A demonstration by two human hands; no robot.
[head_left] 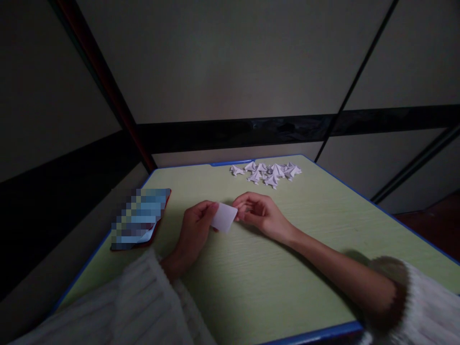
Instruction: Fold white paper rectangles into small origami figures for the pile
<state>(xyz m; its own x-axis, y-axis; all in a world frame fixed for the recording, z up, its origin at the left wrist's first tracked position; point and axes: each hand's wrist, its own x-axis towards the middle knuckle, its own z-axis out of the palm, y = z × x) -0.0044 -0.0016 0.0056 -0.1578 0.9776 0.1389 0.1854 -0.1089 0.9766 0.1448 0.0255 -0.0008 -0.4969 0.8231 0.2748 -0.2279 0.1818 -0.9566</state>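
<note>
A small white square of paper [224,218] is held just above the middle of the table. My left hand [197,223] pinches its left side, thumb on top and fingers underneath. At the paper's right corner is my right hand [260,215], its thumb and fingertips closed on that corner and the other fingers loosely curled. The paper looks flat, with no fold that I can make out. Beyond my hands, near the table's far edge, lies a cluster of folded white paper figures [276,171] with pointed parts.
The pale green table [287,287] has a blue rim. At its left edge lies a flat dark-red-edged object [142,218], its face blurred out by blocks. A panelled wall [230,72] with a black band stands right behind the table.
</note>
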